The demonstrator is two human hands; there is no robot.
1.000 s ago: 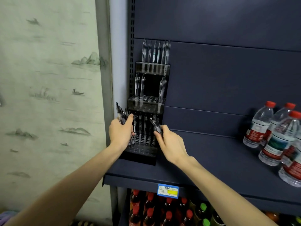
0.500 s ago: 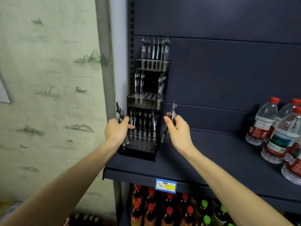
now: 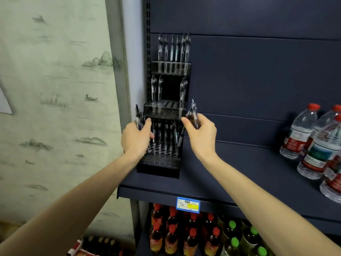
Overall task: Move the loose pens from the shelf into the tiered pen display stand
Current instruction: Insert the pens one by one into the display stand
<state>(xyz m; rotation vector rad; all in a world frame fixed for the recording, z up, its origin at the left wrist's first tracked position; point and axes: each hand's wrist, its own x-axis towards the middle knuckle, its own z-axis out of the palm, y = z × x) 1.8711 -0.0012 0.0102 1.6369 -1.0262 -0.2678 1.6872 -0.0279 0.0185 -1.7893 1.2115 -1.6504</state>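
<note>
Dim, even indoor lighting is noted; no light source is seen. Soft shadows are cast behind the clear plastic water bottles with red caps [image 3: 302,132]. Motion blur is seen on these bottles and on the transparent pens [image 3: 173,48]. Wide-angle bending is observed at the edges.

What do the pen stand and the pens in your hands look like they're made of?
Pen display stand: looks like glossy dark plastic or acrylic; its tier fronts are see-through and catch highlights. Pens in the left hand and the pen in the right hand: apparently clear plastic barrels with dark parts; motion blur hides finer detail.
</note>
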